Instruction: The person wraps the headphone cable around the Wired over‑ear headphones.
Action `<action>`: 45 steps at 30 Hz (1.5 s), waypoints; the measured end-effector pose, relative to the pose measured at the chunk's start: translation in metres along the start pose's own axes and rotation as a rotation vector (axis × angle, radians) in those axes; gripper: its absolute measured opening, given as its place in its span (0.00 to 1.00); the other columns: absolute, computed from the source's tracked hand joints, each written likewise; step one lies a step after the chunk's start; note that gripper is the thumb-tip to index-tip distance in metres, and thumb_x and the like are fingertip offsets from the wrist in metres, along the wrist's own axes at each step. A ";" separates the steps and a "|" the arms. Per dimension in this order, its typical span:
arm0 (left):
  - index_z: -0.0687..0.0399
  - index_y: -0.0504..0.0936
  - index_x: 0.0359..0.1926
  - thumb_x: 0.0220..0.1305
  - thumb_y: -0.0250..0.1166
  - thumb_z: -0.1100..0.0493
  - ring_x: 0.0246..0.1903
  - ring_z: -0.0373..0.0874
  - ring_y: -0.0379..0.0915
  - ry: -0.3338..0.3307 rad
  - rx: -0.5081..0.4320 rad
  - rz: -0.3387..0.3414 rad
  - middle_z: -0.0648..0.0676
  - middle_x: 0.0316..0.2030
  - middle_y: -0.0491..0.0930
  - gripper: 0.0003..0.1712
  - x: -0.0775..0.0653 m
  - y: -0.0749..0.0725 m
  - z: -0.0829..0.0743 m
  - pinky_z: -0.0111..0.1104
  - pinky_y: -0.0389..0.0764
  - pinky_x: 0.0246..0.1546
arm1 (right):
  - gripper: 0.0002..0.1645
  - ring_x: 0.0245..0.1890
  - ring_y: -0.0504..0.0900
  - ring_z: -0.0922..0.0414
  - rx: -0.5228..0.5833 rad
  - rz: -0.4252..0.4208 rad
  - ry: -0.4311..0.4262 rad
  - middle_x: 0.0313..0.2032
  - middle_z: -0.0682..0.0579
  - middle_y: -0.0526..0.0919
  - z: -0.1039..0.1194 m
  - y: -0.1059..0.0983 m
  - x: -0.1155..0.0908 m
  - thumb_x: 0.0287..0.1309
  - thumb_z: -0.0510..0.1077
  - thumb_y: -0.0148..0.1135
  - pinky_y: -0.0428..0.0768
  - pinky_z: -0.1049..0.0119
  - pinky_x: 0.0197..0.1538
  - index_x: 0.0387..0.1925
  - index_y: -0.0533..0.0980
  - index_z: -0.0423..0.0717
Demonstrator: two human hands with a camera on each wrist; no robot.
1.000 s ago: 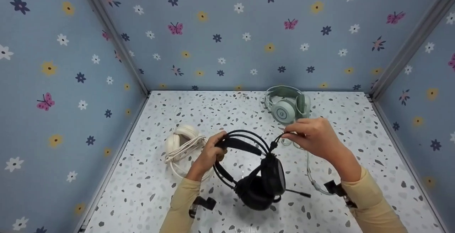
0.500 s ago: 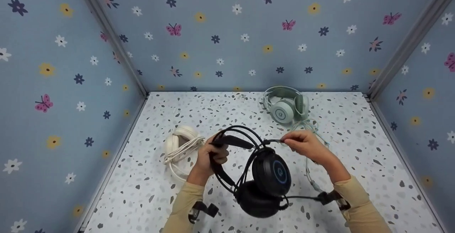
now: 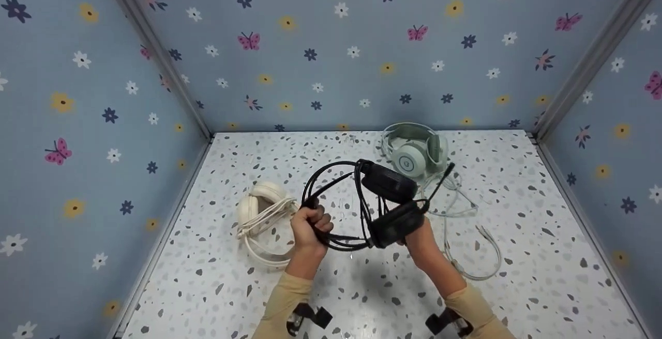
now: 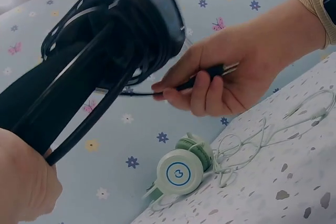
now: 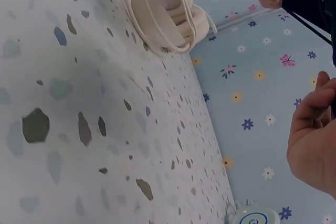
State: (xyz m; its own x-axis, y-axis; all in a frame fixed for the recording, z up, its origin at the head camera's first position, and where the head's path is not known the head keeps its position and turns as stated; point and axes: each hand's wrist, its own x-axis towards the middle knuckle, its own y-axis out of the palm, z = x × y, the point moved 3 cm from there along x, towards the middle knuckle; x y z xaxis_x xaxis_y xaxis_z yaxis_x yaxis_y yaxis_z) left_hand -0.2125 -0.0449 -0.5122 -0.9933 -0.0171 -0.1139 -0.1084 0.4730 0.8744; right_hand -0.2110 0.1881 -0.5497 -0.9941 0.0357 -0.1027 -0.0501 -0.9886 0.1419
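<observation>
A black headset (image 3: 389, 182) hangs above the table, its headband to the left and ear cups to the right. My left hand (image 3: 311, 229) grips the headband. Loops of its black cable (image 3: 364, 205) run round the headset beside the cups. Partly hidden behind the lower cup in the head view is my right hand (image 3: 421, 240). The left wrist view shows that right hand (image 4: 226, 77) pinching the cable's end piece (image 4: 202, 78), with metal plug tips against the palm. A thin microphone boom (image 3: 440, 185) sticks up to the right.
White headphones (image 3: 269, 192) with a bundled cord lie left of my left hand. A pale green headset (image 3: 409, 163) lies near the back wall; its cord (image 3: 498, 260) trails toward the front right. Flower-patterned walls (image 3: 331, 44) enclose the speckled table (image 3: 207, 277).
The black headset has turned so its ear cups swing up and its microphone points upward. My right hand has moved left and down, from beside the headset to behind the cup.
</observation>
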 end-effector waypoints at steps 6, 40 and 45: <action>0.53 0.58 0.27 0.51 0.39 0.70 0.12 0.33 0.46 0.122 0.023 -0.146 0.45 0.14 0.49 0.07 -0.004 -0.005 0.007 0.22 0.47 0.16 | 0.06 0.20 0.65 0.57 0.135 -0.056 0.062 0.24 0.49 0.69 -0.006 0.004 -0.013 0.67 0.33 0.52 0.67 0.67 0.26 0.36 0.75 0.36; 0.59 0.55 0.71 0.67 0.62 0.61 0.39 0.67 0.80 -0.047 0.821 0.368 0.68 0.51 0.71 0.37 -0.041 -0.028 0.006 0.49 0.80 0.44 | 0.25 0.39 0.78 0.57 -0.104 -0.010 -0.102 0.42 0.48 0.76 0.026 -0.020 -0.042 0.64 0.43 0.54 0.76 0.66 0.44 0.59 0.66 0.35; 0.59 0.51 0.74 0.63 0.66 0.58 0.42 0.64 0.79 -0.123 0.897 0.440 0.69 0.65 0.59 0.45 -0.038 -0.024 -0.001 0.47 0.81 0.44 | 0.24 0.40 0.78 0.55 -0.175 0.063 -0.151 0.44 0.46 0.77 0.030 -0.025 -0.043 0.64 0.41 0.54 0.76 0.66 0.45 0.59 0.68 0.35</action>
State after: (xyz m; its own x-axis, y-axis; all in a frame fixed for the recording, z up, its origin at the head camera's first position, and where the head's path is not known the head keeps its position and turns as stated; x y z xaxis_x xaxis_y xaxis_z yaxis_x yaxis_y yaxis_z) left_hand -0.1721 -0.0564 -0.5283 -0.9216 0.3859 0.0418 0.3869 0.9047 0.1783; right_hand -0.1700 0.2158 -0.5197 -0.9985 -0.0187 0.0509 0.0171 -0.9994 -0.0306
